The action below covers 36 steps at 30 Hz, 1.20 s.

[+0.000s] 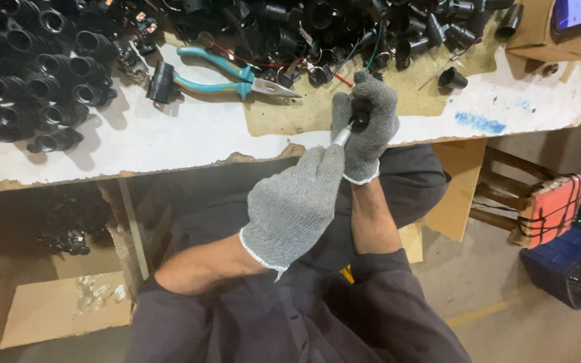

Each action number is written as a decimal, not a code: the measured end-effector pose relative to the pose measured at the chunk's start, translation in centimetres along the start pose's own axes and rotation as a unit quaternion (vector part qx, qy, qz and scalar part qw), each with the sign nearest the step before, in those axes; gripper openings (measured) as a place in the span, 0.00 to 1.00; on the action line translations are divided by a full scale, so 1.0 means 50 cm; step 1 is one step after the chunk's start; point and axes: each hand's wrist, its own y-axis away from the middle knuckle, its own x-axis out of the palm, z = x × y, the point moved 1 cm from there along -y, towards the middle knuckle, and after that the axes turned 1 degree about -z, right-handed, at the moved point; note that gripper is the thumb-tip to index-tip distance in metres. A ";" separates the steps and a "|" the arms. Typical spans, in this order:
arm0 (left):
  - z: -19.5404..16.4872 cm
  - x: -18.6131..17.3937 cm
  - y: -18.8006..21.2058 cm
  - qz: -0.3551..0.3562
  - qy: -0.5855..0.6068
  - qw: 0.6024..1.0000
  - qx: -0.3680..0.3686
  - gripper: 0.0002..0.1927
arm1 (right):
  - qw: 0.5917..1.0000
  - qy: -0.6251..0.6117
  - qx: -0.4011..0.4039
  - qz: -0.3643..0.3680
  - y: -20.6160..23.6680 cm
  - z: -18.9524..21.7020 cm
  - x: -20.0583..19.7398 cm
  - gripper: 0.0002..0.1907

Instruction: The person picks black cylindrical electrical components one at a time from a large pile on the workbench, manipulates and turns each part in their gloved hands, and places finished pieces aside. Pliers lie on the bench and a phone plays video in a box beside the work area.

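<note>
Both my hands wear grey knit gloves and meet at the front edge of the white workbench [169, 138]. My right hand [369, 131] is closed around a small black plastic part [361, 114]. My left hand [296, 205], just below it, grips a tool whose handle is hidden in the glove. Only the tool's silver metal shaft [341, 136] shows, and its tip points up into the black part.
Teal-handled pliers [226, 77] lie on the bench beside a torn cardboard sheet [398, 94]. Heaps of black tubular parts [42, 74] and wired parts [344, 27] fill the back. A cardboard box [546, 33] sits far right. Under the bench are cardboard boxes [55, 309]; a blue crate [559, 262] stands at right.
</note>
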 end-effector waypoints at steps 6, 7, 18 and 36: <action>-0.012 0.008 -0.010 0.036 -0.081 0.996 0.023 0.25 | 1.000 -0.005 0.008 -0.027 0.004 -0.006 -0.001 0.18; -0.013 0.009 -0.012 0.041 -0.089 0.995 0.026 0.26 | 1.000 0.004 0.002 -0.027 0.005 -0.009 -0.003 0.18; 0.008 -0.003 -0.029 0.115 0.015 0.993 -0.002 0.32 | 0.996 -0.084 0.005 -0.021 0.023 -0.045 0.000 0.13; 0.000 -0.035 -0.060 0.138 0.087 0.984 -0.064 0.15 | 0.961 -0.259 0.092 -0.011 0.001 0.012 -0.013 0.03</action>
